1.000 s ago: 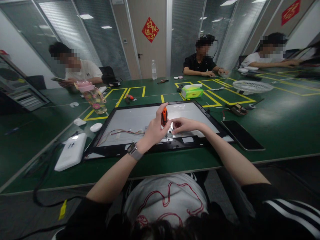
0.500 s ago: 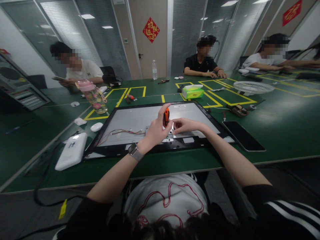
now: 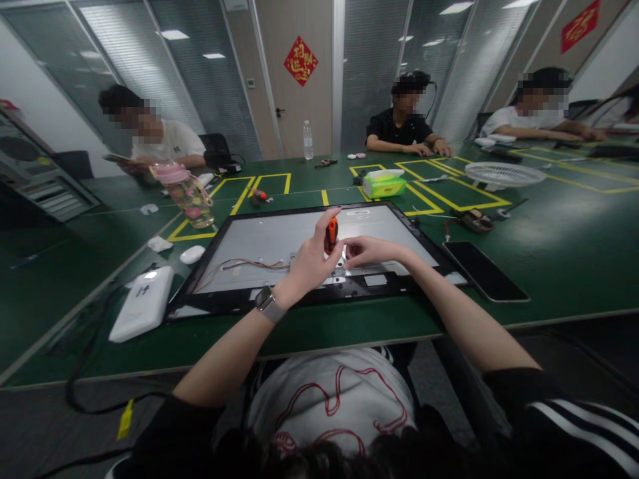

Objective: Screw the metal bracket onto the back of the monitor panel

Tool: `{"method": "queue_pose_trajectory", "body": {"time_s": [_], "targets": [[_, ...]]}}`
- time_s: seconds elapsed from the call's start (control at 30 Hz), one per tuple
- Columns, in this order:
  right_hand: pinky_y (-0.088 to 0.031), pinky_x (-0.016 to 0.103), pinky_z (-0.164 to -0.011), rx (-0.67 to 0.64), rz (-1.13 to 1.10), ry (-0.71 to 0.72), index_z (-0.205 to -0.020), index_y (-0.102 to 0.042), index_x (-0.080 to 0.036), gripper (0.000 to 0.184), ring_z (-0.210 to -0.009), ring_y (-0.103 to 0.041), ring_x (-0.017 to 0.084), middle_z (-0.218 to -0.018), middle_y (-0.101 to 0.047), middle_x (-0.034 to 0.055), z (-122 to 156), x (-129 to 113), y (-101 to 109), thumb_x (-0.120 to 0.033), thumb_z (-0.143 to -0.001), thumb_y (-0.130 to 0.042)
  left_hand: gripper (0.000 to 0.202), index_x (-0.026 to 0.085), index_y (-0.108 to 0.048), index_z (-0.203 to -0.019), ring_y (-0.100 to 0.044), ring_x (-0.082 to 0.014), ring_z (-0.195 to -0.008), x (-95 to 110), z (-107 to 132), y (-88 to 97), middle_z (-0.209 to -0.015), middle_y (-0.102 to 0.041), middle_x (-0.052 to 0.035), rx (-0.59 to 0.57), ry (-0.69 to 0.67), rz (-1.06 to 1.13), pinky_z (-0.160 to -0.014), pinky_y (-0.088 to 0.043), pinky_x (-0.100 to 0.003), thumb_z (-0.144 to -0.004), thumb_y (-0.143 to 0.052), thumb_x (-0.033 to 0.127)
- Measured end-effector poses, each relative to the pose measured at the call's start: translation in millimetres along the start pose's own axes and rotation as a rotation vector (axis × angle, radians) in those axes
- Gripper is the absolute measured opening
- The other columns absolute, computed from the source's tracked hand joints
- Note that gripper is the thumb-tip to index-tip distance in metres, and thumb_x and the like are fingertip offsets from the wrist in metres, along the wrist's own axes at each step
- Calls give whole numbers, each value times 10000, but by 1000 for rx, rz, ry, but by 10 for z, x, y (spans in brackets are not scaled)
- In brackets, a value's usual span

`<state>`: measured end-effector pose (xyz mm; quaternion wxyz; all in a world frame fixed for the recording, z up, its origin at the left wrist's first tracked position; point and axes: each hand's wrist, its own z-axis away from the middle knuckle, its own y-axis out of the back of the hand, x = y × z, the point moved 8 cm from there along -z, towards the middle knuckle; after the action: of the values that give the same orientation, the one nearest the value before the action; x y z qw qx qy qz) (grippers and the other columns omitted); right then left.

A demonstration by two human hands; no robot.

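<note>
An orange and black screwdriver [image 3: 331, 234] stands nearly upright over the panel, its tip hidden. My left hand [image 3: 315, 258], with a watch on the wrist, is closed around the handle, its index finger laid over the top. Just to the right, my right hand [image 3: 368, 250] has its fingers curled and pinched low beside the screwdriver; whatever they hold is hidden. Beneath both hands lies a flat display panel [image 3: 264, 234] with a black frame and grey back. A small metal bracket [image 3: 339, 271] shows under the fingers, and thin wires [image 3: 249, 262] run across the panel's left part.
Left of the panel are a white power bank [image 3: 142, 305], a white case [image 3: 192, 254] and a pink-lidded bottle [image 3: 186, 194]. A phone [image 3: 484, 271] lies to its right. Beyond are a tissue pack [image 3: 383, 184] and a white round grille [image 3: 504, 174]. Several people sit around the table.
Both hands keep almost the same pose at the screwdriver. The view has shifted very slightly. At the far right, a person's arm has drawn back a little.
</note>
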<state>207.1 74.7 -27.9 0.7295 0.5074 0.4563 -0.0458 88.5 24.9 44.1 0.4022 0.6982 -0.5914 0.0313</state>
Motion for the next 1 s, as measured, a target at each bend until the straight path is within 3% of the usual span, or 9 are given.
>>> {"method": "queue_pose_trajectory", "body": {"time_s": [1.0], "targets": [[-367, 244, -613, 3, 24, 6, -1159, -581, -126, 557, -645, -480, 129, -697, -539, -10, 0, -12, 0, -467, -732, -684, 599, 240, -218, -1402, -549, -114, -649, 5, 4, -7, -882, -530, -19, -4, -10, -1, -691, -510, -291, -870, -487, 177]]}}
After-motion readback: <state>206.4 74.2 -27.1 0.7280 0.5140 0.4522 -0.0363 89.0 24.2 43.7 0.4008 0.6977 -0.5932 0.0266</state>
